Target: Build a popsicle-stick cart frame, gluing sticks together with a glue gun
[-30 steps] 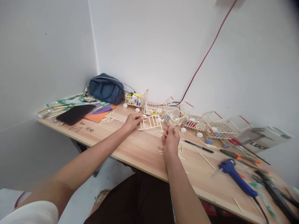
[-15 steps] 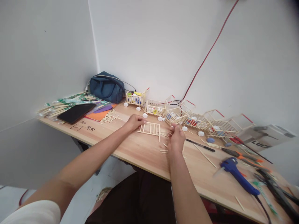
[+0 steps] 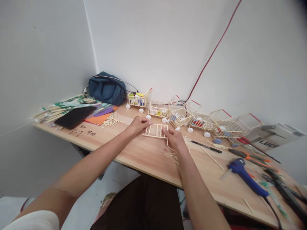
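Observation:
A small ladder-like frame of thin wooden sticks (image 3: 157,136) lies on the table in front of me. At its far left corner, my left hand (image 3: 140,124) pinches the frame between thumb and fingers. My right hand (image 3: 175,138) is closed at the frame's right end, its fingertips over the top right corner. Whether a separate short stick sits between those fingertips is too small to tell. Several loose short sticks (image 3: 170,155) lie just below my right hand, partly covered by the wrist.
Small stick carts with white wheels (image 3: 158,110) line the wall. To the right are a black pen (image 3: 205,146), a blue glue gun (image 3: 248,179) and pliers (image 3: 249,156). Leftward lie a phone (image 3: 74,117), cut sticks (image 3: 111,119) and a blue bag (image 3: 107,88).
My right hand has moved left from above the loose sticks to the frame's right end. The left hand stays at the frame's left corner. The view has shifted slightly.

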`<state>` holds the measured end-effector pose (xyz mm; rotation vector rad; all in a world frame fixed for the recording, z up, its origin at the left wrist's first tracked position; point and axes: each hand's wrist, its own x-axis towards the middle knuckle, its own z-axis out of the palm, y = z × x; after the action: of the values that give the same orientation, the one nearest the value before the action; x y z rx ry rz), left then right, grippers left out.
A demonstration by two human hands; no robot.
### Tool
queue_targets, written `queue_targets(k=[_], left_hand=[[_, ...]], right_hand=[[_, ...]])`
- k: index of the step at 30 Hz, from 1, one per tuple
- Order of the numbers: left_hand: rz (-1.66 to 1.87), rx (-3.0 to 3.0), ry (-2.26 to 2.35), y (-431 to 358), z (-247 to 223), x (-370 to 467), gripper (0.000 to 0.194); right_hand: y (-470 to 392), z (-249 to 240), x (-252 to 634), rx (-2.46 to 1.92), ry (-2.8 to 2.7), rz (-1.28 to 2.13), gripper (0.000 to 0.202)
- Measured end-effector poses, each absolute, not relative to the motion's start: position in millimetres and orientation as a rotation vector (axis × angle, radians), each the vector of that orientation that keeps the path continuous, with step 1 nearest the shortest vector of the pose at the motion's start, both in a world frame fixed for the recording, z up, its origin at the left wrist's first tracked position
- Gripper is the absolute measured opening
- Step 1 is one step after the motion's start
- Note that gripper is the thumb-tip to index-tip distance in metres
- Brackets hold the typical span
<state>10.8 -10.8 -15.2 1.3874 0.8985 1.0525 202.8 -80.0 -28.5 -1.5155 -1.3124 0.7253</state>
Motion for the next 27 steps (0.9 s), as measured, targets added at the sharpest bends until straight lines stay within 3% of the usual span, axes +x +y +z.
queue_targets(k=[12,20,27], left_hand=[[0.748,1.400,0.749,-19.1,-12.4,12.3,0.034],[0.773,1.295,0.774,-21.9,-12.4,15.7,0.033],[0.899,1.100,0.760,-17.0,-12.3,14.2,0.036]], right_hand=[[-74.5,-30.1,201.8,-1.434,-1.312,0.880,0.044],[-76.3,-26.6,198.4,-1.378,-1.238,0.921,0.043],[-82.8,-20.3,205.1,-1.392,-1.142,0.772,0.057]])
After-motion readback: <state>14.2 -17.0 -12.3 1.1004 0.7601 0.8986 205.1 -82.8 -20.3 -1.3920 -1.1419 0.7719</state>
